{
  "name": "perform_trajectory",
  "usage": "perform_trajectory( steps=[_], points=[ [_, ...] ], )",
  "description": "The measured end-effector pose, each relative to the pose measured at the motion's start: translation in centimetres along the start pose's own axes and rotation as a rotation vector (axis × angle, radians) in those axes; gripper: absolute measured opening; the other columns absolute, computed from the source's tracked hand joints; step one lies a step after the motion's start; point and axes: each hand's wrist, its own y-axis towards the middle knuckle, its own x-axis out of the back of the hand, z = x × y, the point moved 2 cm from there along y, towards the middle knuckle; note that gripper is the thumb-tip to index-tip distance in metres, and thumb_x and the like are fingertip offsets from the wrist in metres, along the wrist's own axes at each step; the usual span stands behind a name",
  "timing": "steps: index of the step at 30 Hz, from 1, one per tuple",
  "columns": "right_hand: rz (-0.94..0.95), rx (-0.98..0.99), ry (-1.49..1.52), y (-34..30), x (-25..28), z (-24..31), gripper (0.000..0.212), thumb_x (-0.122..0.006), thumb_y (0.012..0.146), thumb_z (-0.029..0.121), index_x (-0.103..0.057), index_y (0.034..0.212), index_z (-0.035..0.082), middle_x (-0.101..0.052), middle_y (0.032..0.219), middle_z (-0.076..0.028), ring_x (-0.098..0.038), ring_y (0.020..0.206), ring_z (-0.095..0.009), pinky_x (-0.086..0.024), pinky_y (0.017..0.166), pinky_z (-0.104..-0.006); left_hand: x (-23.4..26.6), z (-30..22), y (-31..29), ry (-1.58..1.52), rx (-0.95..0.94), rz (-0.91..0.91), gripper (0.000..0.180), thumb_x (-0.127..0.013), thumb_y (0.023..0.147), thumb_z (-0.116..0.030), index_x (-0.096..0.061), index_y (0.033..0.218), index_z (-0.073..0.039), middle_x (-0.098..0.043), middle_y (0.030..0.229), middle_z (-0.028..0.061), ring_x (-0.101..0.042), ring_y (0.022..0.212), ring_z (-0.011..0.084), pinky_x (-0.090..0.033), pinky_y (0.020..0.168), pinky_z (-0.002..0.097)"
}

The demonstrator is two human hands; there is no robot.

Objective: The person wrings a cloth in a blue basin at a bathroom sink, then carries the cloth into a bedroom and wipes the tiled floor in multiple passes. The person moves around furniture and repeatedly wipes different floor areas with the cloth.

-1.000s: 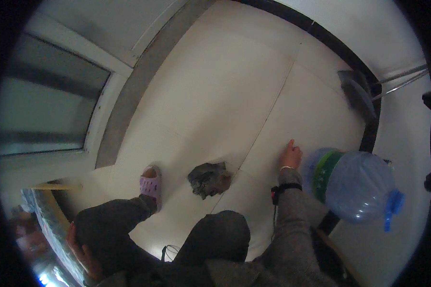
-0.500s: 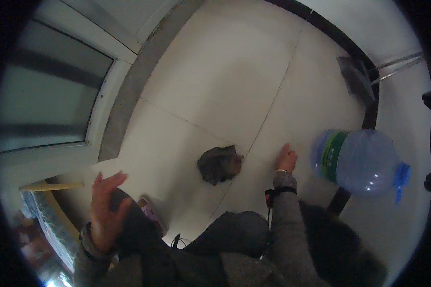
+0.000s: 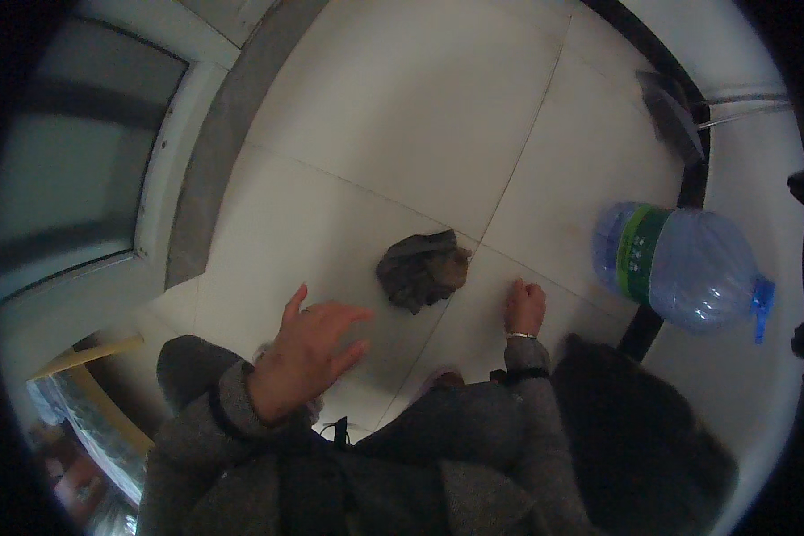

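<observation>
A crumpled dark grey thing, like a cloth or bag, lies on the tiled floor with a brownish patch on its right side. I cannot make out its exact kind. My left hand hovers to the lower left of it, fingers spread and nothing in them, not touching it. To its lower right is my right hand, wearing a thin light bracelet. Its fingers are curled in, and nothing shows in them. Neither hand touches the large clear plastic water bottle with a green label and blue cap, lying on its side.
A dustpan-like grey thing leans by the wall at the far right. Behind my right forearm sits a dark furry mass. A framed glass door stands at left, above a yellow-edged box with plastic wrapping.
My left hand has swung right and inward, toward the crumpled dark thing. My right hand's extended finger has curled in. The view has shifted; the crumpled thing still lies on the floor.
</observation>
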Motion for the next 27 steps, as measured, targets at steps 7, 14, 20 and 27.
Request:
perform_trajectory(
  steps=[7, 14, 20, 27],
  points=[
    [-0.115, 0.088, -0.006, 0.7, -1.9, -1.8, 0.007, -0.061, 0.081, 0.009, -0.061, 0.087, 0.005, -0.056, 0.090, -0.015, -0.052, 0.089, -0.036, -0.043, 0.081, -0.0452, -2.0, 2.8, -0.6, -0.134, 0.126, -0.012, 0.033, -0.063, 0.087, -0.020, -0.055, 0.118, -0.012, -0.060, 0.112, 0.0080, -0.056, 0.109, 0.0289, -0.026, 0.109, 0.0528],
    [-0.234, 0.000, 0.263, -1.0, -0.9, -1.6, 0.008, -0.065, 0.082, 0.005, -0.059, 0.085, 0.002, -0.056, 0.089, -0.013, -0.053, 0.091, -0.030, -0.045, 0.078, -0.0396, -2.1, 3.5, 0.7, -0.290, 0.138, -0.049, 0.025, -0.062, 0.087, -0.013, -0.060, 0.111, -0.004, -0.062, 0.105, 0.0121, -0.060, 0.102, 0.0278, -0.045, 0.093, 0.0374],
    [-0.059, 0.050, 0.733, -3.2, 4.0, 3.8, 0.009, -0.068, 0.081, 0.004, -0.059, 0.082, 0.003, -0.056, 0.084, -0.008, -0.055, 0.078, -0.021, -0.046, 0.072, -0.0309, -2.4, 3.3, 1.2, -0.455, 0.112, -0.044, 0.022, -0.061, 0.089, -0.014, -0.062, 0.108, -0.004, -0.062, 0.099, 0.0122, -0.060, 0.094, 0.0265, -0.048, 0.084, 0.0346],
    [0.533, 0.334, 1.081, -0.7, 10.0, 12.6, 0.009, -0.071, 0.080, 0.006, -0.064, 0.084, 0.004, -0.056, 0.085, -0.005, -0.054, 0.079, -0.017, -0.046, 0.073, -0.0282, -4.3, 3.3, 1.1, -0.393, 0.076, 0.127, 0.026, -0.058, 0.092, -0.023, -0.066, 0.114, -0.009, -0.060, 0.097, 0.0107, -0.057, 0.092, 0.0250, -0.046, 0.082, 0.0343]
  ],
)
